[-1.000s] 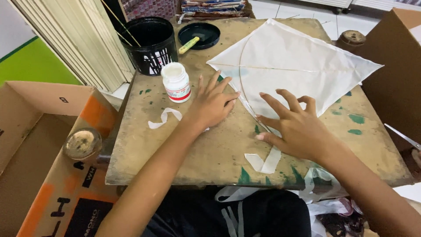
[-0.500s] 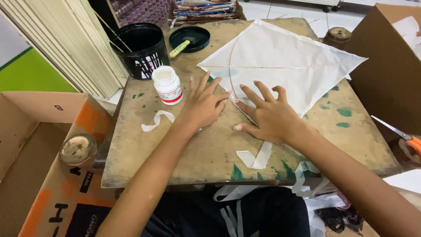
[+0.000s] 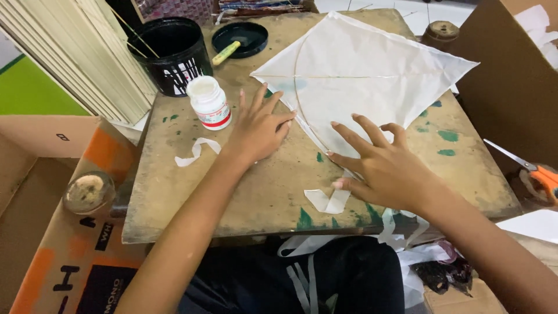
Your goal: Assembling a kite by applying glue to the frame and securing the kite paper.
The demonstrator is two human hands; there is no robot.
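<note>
Done: bowed spar lies on white diamond paper kite (image 3: 366, 70) | left hand (image 3: 258, 131), right hand (image 3: 386, 171) flat, fingers spread, gripping nothing, pressing lower-left edge | left: loose white paper strip (image 3: 328, 200) unapplied on worn wooden counter (image 3: 232, 192)

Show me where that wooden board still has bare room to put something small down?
Bare wood lies in front of the left hand, between the loose paper strip and the folded strip, down to the board's near edge. Another patch lies right of the right hand, below the white kite. The far left corner is crowded: black tub, white bottle.
</note>
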